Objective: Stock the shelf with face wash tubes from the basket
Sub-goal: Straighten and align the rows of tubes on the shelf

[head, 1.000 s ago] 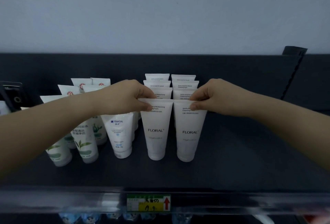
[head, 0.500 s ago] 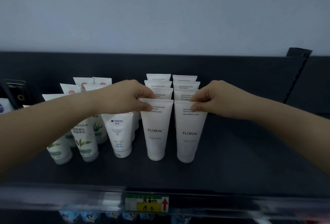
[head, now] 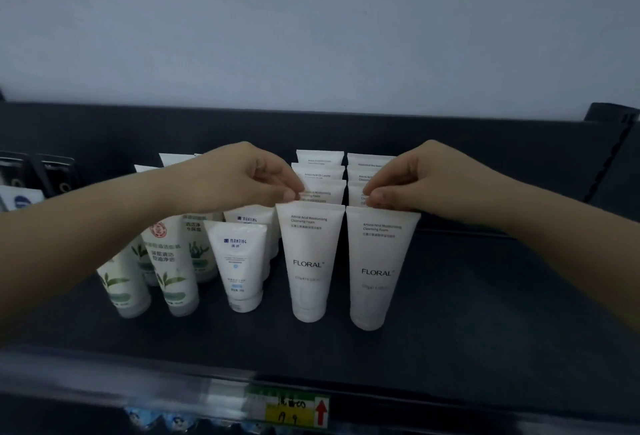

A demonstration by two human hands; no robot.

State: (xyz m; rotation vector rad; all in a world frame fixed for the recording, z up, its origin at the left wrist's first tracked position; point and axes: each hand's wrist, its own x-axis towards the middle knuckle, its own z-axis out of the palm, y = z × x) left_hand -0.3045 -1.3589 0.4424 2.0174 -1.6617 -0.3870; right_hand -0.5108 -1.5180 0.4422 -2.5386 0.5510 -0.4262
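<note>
Two white FLORAL face wash tubes stand cap-down at the front of a dark shelf [head: 485, 313], heading two rows of the same tubes [head: 320, 161]. My left hand [head: 242, 178] hovers with curled fingertips just above the top edge of the left front tube [head: 310, 261], beside the tube behind it. My right hand [head: 426, 181] pinches the crimped top edge of the right front tube [head: 379, 268]. The basket is out of view.
Left of the FLORAL rows stand a MANTING tube [head: 239, 268] and several green-leaf tubes [head: 173, 272]. Dark boxes [head: 52, 171] sit at the far left. A price label [head: 294, 408] hangs on the shelf's front rail. A dark bracket [head: 609, 164] bounds the right.
Both hands have risen relative to the front tubes. The left thumb no longer overlaps its tube's front; the right thumb now sits at the very top edge.
</note>
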